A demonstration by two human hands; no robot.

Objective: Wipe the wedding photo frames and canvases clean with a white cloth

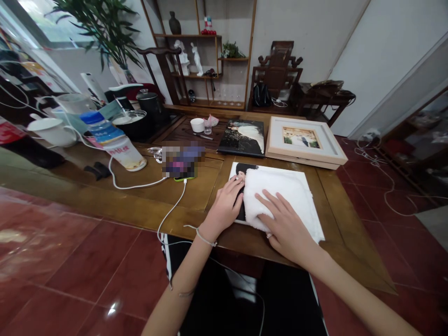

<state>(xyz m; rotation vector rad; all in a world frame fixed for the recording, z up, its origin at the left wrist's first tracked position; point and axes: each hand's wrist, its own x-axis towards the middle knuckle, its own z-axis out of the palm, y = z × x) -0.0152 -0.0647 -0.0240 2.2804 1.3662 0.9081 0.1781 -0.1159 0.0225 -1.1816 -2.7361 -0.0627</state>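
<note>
A white cloth (296, 193) lies spread over a flat photo panel (247, 166) near the table's front edge. The panel's left strip, with part of a printed portrait, shows beside the cloth; the rest is mostly covered. My right hand (285, 226) rests flat on the cloth, fingers spread, with a ring on one finger. Against the panel's left side lies my left hand (226, 205), its fingers stretched out over the print and their tips close to the cloth's edge. A bracelet circles the left wrist.
Behind the panel are a dark photo album (241, 136) and a light-framed picture (306, 141). To the left, a cable (140, 185) runs to a blurred-out phone (182, 161), near a tilted plastic bottle (121, 144). A white cup (197, 124) stands on the tea tray (175, 132).
</note>
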